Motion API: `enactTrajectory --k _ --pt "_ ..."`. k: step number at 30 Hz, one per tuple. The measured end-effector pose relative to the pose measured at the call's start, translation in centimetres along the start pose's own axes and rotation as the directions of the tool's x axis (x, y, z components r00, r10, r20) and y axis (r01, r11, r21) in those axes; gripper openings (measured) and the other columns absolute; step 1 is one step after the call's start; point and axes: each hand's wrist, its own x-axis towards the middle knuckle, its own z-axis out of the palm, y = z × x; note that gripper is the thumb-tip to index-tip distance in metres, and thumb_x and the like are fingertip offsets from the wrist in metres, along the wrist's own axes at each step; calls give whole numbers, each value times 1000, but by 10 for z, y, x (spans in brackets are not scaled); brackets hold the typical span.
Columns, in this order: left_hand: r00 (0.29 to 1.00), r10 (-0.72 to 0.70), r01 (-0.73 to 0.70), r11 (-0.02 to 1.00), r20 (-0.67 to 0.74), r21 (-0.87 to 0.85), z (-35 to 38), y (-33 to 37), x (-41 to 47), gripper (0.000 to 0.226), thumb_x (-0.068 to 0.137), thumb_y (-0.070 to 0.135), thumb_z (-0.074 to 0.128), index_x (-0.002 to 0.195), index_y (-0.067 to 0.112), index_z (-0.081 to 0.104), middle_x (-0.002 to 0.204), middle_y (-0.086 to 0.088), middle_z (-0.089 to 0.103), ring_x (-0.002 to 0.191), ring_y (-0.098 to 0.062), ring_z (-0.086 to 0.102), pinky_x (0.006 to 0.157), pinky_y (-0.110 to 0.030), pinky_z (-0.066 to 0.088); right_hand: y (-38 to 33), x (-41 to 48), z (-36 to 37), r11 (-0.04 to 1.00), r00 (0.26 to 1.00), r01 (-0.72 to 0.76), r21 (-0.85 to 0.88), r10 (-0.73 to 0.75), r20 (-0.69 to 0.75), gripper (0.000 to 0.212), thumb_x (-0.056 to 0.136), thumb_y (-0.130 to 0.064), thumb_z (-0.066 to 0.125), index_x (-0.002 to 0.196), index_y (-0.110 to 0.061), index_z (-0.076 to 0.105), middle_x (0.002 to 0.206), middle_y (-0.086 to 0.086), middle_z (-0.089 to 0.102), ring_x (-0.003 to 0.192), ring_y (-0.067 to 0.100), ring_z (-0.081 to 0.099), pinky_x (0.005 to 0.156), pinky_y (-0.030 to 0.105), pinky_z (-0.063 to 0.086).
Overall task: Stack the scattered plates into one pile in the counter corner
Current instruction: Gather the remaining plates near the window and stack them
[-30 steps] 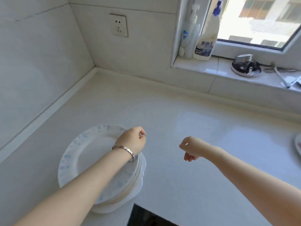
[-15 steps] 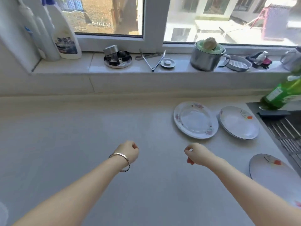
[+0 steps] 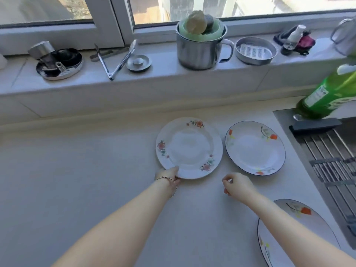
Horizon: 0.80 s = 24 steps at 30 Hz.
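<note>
Pinching the near-left rim of the floral plate, the left hand is what I am watching first: its thumb is lying on top of the rim and the fingers are curling at the edge beneath. The plate is lying flat on the table, stretching away from that hand toward the window ledge. A bracelet is sitting on the wrist just behind the hand.

The right hand is hovering just beside the left, fingers loosely curled and holding nothing. Just beyond it, the blue-rimmed plate is lying flat, close to the floral one, though I cannot tell whether the two are touching. A third plate is lying behind the right hand, partly under that forearm.

Farther out past both hands, I am seeing a steel mug stuffed with sponges standing on the ledge, and tongs lying beyond the left hand. Off past the right hand, a green bottle is standing tilted over a sink rack.
</note>
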Motion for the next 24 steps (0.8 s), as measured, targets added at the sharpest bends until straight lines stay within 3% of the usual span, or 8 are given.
enactTrajectory --k 2,4,7,9,14,17,22,24 --pt "996 20 -27 996 -85 -81 3 1 10 19 85 -3 59 104 -2 59 109 -13 63 91 -29 59 95 -49 49 4 10 -1 1000 1000 11 15 -11 8 16 90 -15 45 84 -21 59 65 -1 65 60 14 58 69 29 51" --pt "990 54 -63 996 -128 -69 4 0 16 7 84 -3 58 78 1 58 113 -19 65 89 -29 58 96 -54 48 6 14 0 1000 1000 25 13 -25 15 17 89 -16 45 81 -23 59 60 -6 63 61 14 58 69 27 50" --pt "982 109 -117 992 -153 -45 1 1 12 27 85 -4 56 63 10 50 94 -16 63 87 -30 58 96 -55 48 7 14 2 999 999 33 18 -33 34 19 88 -17 46 76 -26 57 59 -8 63 67 19 61 73 30 53" --pt "984 110 -117 992 -142 -46 -6 3 4 27 85 -5 56 64 11 51 83 -12 62 85 -29 58 96 -53 48 6 12 2 999 998 43 11 -43 40 19 89 -18 46 76 -27 57 61 -8 64 70 20 63 75 32 55" --pt "979 145 -151 988 -143 -36 -55 10 -25 10 88 -6 53 82 2 57 90 -12 63 80 -30 60 93 -50 49 -14 -5 5 994 994 98 -37 -96 53 19 90 -16 44 91 -21 62 70 -2 66 75 20 62 72 28 51" --pt "972 195 -208 973 -128 -98 -97 21 -47 17 90 -8 48 81 5 53 78 -7 58 65 -23 56 85 -44 47 -38 -22 16 986 988 148 -71 -144 58 18 89 -17 42 88 -23 59 68 -5 65 78 21 66 73 29 53" --pt "932 321 -340 935 -168 -100 -193 36 -84 21 91 -4 48 76 9 53 76 -8 58 65 -20 58 85 -43 50 -91 -58 45 952 958 278 -130 -265 105 21 91 -15 43 97 -13 63 78 3 66 74 22 62 74 31 54" --pt "918 345 -372 920 -195 -125 -241 37 -96 22 91 -3 50 75 11 53 74 -7 60 55 -19 64 73 -37 57 -117 -74 63 929 944 324 -180 -304 129 20 91 -16 43 95 -15 63 78 3 67 71 20 62 72 31 54"
